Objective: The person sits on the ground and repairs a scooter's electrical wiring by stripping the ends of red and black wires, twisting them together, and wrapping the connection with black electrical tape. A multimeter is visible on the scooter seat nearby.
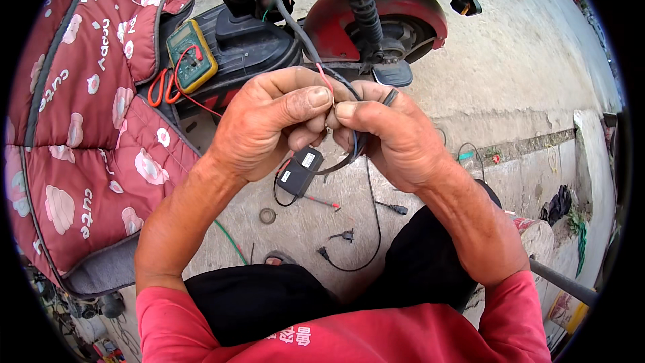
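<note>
My left hand [282, 114] and my right hand [386, 131] meet in front of me, fingertips pinched around the end of a thin pink wire [323, 77]. A thick grey-black cable [308, 46] runs down from the scooter into the hands, with a blue wire [356, 141] showing below my right thumb. My left thumb lies just left of the wire's tip and my right thumb just right of it. Some fingertips are hidden behind the thumbs. A black power brick [297, 173] with cords lies on the concrete below.
A scooter with a red rear wheel [410, 7] stands ahead, a yellow-green multimeter [191, 54] on its footboard [259, 47]. A patterned maroon quilted cover [87, 107] drapes at left. Loose plugs [348, 235], a tape roll [267, 216] and a green wire [232, 240] lie on the concrete [510, 67].
</note>
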Demonstrator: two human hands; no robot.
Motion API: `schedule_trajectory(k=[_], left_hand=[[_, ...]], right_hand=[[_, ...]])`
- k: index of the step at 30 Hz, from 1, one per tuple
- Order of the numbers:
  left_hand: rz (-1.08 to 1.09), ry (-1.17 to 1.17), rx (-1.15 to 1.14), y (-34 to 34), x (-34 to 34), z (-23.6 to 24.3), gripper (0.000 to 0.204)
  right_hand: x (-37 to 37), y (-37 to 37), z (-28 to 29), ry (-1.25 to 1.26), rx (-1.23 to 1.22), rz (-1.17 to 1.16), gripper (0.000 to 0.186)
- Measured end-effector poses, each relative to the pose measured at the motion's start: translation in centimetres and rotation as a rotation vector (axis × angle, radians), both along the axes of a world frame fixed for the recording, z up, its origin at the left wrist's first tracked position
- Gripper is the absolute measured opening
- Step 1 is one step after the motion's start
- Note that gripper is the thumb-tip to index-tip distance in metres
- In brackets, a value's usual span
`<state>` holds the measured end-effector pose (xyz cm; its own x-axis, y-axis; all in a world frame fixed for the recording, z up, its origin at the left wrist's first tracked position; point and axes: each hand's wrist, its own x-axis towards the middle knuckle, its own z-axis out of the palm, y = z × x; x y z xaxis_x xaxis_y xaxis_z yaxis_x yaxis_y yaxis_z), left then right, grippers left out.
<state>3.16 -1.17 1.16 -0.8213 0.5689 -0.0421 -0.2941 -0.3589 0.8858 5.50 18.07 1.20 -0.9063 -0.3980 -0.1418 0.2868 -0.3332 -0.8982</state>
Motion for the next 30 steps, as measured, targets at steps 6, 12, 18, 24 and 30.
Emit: schedule_trajectory(k=[6,12,18,24,30], left_hand=[[0.003,0.138,-0.127,-0.4,0.0,1.4,0.020],[0.075,0.218,-0.125,-0.2,0.5,1.3,0.015],[0.225,0.233,-0.236,0.6,1.4,1.1,0.015],[0.253,0.201,-0.222,1.4,1.2,0.4,0.018],[0.190,0.096,-0.114,0.9,0.8,0.7,0.016]], right_hand=[[0.0,0.3,-0.6,-0.173,-0.318,0.205,0.015],[0.4,-0.3,-0.2,-0.165,-0.303,0.137,0.016],[0.6,-0.4,0.9,0.102,0.182,-0.105,0.014],[0.2,-1.0,-0.4,1.034,0.856,-0.532,0.013],[0.5,-0.1,1.3,0.329,0.430,-0.189,0.014]])
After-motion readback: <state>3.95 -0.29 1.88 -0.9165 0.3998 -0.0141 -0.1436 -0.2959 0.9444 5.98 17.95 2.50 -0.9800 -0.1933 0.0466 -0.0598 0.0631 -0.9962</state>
